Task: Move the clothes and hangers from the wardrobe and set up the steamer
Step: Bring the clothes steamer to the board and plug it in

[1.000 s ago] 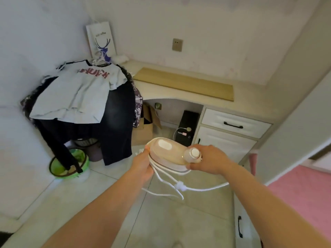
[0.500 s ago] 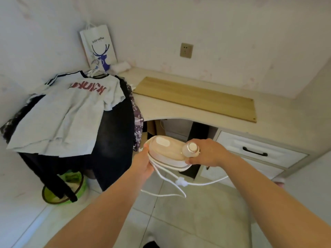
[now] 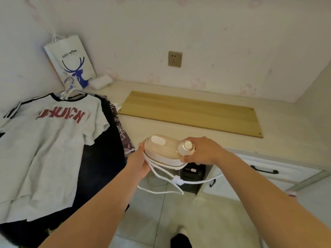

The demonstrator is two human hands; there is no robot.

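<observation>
Both hands hold a white and translucent steamer [image 3: 163, 151] in the air, just in front of the desk edge. My left hand [image 3: 140, 162] grips its left end from below. My right hand [image 3: 203, 152] wraps its right end by the round white cap [image 3: 187, 146]. The steamer's white cord [image 3: 166, 179] hangs in loops beneath it. At the left a pile of clothes on hangers lies draped, topped by a grey T-shirt with red letters [image 3: 48, 144] over dark garments [image 3: 100, 158].
A cream corner desk [image 3: 277, 129] carries a wooden board [image 3: 189, 113]. A wall socket [image 3: 175, 59] sits above the desk. A white paper bag with a blue deer [image 3: 71, 61] leans in the corner. Drawers with black handles [image 3: 265, 170] and a black computer tower [image 3: 193, 174] are below.
I have stepped closer to the desk and the view has tilted up. The steamer, held in both hands, now sits over the desk's front edge. The clothes pile fills more of the left.
</observation>
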